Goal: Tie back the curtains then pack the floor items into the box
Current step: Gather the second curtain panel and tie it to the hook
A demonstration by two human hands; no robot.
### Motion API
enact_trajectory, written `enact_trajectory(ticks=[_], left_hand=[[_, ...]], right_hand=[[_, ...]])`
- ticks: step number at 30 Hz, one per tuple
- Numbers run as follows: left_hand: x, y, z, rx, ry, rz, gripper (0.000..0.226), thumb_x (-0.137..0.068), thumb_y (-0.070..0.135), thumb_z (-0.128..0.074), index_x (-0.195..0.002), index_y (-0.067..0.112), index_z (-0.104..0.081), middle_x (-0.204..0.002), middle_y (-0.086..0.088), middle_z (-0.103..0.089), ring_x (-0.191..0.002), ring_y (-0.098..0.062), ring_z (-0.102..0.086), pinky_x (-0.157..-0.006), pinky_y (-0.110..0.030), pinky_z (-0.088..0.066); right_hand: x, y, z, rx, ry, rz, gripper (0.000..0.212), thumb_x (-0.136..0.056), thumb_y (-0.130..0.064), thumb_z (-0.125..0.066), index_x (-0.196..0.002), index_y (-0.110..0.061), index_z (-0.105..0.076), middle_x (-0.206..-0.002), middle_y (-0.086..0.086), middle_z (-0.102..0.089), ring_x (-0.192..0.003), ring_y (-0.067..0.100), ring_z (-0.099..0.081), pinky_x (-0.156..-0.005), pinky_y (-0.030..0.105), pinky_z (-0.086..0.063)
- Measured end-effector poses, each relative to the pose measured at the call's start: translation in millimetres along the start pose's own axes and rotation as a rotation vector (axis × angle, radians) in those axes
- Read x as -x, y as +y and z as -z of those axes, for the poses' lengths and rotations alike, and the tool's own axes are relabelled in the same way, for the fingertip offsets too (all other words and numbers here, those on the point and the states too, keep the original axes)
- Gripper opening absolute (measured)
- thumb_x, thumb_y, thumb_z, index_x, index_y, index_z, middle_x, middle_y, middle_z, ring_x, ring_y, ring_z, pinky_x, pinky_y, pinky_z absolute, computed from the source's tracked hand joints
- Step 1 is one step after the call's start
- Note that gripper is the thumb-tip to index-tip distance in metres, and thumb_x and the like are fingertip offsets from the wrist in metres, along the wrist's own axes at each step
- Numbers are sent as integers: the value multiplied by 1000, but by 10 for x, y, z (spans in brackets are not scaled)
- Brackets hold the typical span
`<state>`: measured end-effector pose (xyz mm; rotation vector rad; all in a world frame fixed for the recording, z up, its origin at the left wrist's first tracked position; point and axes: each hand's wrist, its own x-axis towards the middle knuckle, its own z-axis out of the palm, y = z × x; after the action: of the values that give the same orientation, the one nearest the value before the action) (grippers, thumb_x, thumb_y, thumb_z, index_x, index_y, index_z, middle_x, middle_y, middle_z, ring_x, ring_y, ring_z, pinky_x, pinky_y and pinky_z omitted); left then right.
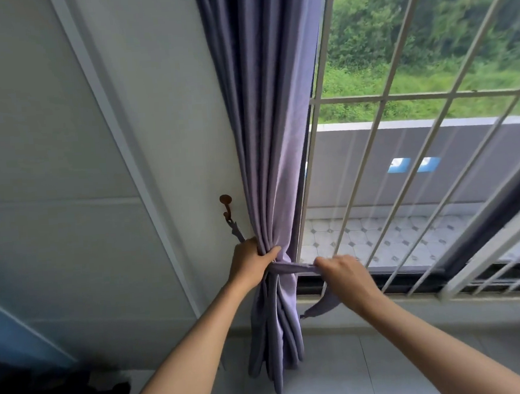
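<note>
Tying back the curtain (269, 171): left hand (251, 263) grips the gathered folds, right hand (342, 272) pinches the tie (291, 268) stretched between both. Next, probably: loop onto hook (226, 205) above left hand.

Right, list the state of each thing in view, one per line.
curtain: gathered into a bunch, not yet tied
tieback strap: wrapped round the bunch, end hanging loose
wall hook: strap attached
left hand: grips the bunched curtain
right hand: pinches the strap, pulling it taut
</note>
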<state>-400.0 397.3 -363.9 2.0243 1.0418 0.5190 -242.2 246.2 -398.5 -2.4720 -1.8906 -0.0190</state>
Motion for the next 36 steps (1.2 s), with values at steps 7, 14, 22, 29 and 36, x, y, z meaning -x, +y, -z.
enact_trajectory(ticks=[7,14,22,29,36], left_hand=[[51,-73,-84,-39,41,0,40,-82,41,-68,-109,11,-68,-107,-7,-56,-87,-15,-59,-73,-16,-45],[39,-104,-25,79,-94,6,35,-83,40,-68,-102,11,-67,-85,-1,-72,-72,-7,-67,-59,-9,-47],[35,-104,-98,144,-69,75,24,-82,39,-69,-89,17,-62,-83,0,-69,-79,-14,-68,-67,-18,-52],[55,-195,-125,227,-18,96,30,-80,42,-70,-90,14,-67,-81,-1,-72,-74,-13,-70,-75,-33,-59],[14,-224,-118,205,-64,93,36,-80,42,-69,-111,23,-66,-97,9,-67,-89,-9,-63,-70,-13,-48]], right_hand=[[-647,350,209,-404,-24,-250,8,-82,-20,-68,-83,-14,-71,-74,4,-69,-70,23,-62,-59,31,-44],[-1061,145,257,-541,-153,-326,19,-78,-25,-67,-59,-27,-63,-57,-9,-54,-69,16,-54,-54,23,-39],[-1016,-610,95,-1308,263,-975,21,-85,-21,-61,-101,-11,-53,-91,7,-58,-74,21,-52,-60,29,-39],[-561,-768,-40,-1615,195,-430,36,-77,2,-41,-92,-15,-69,-90,13,-69,-90,25,-63,-79,38,-54],[-465,-678,-249,-1376,51,-168,60,-78,-17,-70,-131,-35,-47,-119,-17,-63,-112,3,-59,-94,24,-49]])
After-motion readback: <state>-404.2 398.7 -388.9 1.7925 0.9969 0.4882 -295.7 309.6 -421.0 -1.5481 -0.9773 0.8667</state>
